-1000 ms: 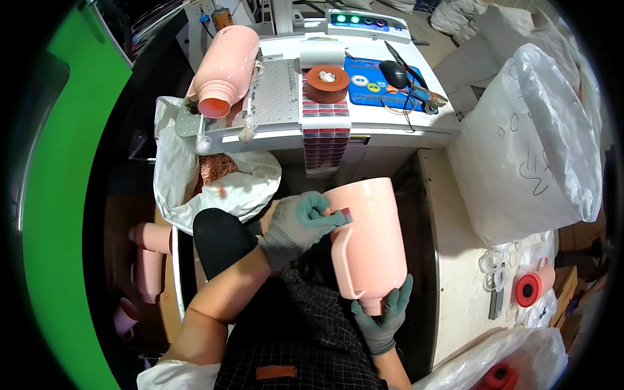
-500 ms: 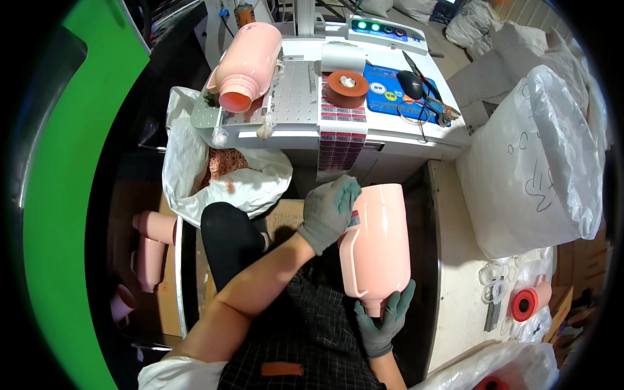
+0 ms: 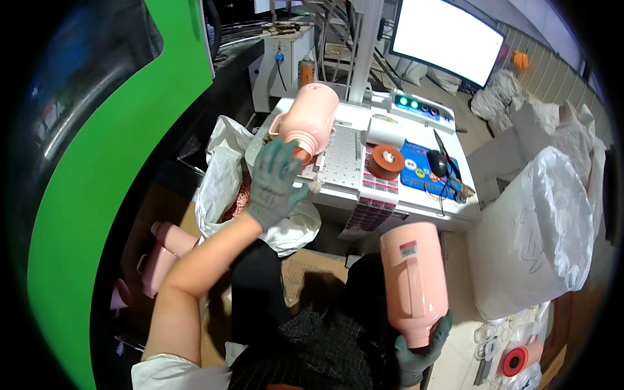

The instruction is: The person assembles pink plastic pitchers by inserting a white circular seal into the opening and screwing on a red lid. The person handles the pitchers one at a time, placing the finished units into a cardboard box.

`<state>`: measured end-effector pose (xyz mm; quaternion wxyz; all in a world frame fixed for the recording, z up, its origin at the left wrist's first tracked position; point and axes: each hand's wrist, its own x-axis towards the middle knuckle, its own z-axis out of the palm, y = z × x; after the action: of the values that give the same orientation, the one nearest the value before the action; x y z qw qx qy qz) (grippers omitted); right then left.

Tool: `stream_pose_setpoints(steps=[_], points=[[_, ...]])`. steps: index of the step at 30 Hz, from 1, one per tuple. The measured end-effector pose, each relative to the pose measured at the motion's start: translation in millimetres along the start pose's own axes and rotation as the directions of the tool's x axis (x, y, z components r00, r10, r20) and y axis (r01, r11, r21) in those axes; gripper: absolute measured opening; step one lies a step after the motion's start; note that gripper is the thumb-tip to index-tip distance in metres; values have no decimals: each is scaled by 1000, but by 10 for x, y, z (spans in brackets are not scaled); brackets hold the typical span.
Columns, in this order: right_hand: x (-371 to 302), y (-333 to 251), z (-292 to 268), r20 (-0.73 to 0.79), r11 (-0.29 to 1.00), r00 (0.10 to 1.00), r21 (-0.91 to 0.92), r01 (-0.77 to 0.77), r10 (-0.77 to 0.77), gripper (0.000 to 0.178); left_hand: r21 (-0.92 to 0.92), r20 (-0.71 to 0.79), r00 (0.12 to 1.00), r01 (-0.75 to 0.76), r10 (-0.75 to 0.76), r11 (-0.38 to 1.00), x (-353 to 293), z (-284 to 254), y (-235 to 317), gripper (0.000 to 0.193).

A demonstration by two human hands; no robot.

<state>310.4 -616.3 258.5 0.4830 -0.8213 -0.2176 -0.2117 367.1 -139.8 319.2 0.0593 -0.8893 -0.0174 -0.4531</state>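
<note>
In my right hand point(image 3: 421, 356), which wears a grey-green glove, is a pink thermos jug shell point(image 3: 430, 276), gripped by its narrow neck. The shell points neck-down, its handle faces up, and a small dark red label point(image 3: 408, 249) sits beside the handle's upper end. My gloved left hand point(image 3: 278, 182) reaches forward with fingers spread at the mouth of a second pink jug shell point(image 3: 313, 116). That one lies on its side on the perforated plate point(image 3: 341, 156), neck toward me. The hand partly covers its neck; whether the fingers touch it, I cannot tell.
A roll of brown tape point(image 3: 386, 162) rests on a strip of labels point(image 3: 374, 211) hanging over the white bench edge. Beyond are a mouse point(image 3: 437, 162) and a lit monitor point(image 3: 448, 40). White sacks stand at left point(image 3: 218, 195) and right point(image 3: 513, 240). More pink shells point(image 3: 159, 266) lie lower left.
My left hand has left the held shell and moved forward-left to the shell on the bench. The held shell has turned, handle and label now facing up. The view has shifted.
</note>
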Motion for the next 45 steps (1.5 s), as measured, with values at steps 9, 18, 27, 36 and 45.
stream_pose_setpoints(steps=[9, 18, 27, 36, 45], points=[[1378, -521, 766, 62, 841, 898, -326, 431, -436, 99, -20, -24, 975, -224, 223, 974, 234, -413, -393, 50], [2395, -1146, 2518, 364, 577, 630, -255, 776, -686, 88, -544, -104, 993, -14, -51, 839, -974, -1722, 616, 78], [2523, -1530, 3836, 565, 463, 575, -345, 816, -592, 66, -602, 493, 840, 518, -228, 607, -1318, -1649, 794, 73], [2413, -1119, 3977, 295, 779, 788, -179, 601, -540, 83, -698, 336, 925, 373, -180, 611, -1002, -1463, 998, 62], [599, 42, 844, 135, 939, 964, -229, 256, -230, 60, -576, 811, 584, 796, 11, 185, -1395, -1092, 857, 99]])
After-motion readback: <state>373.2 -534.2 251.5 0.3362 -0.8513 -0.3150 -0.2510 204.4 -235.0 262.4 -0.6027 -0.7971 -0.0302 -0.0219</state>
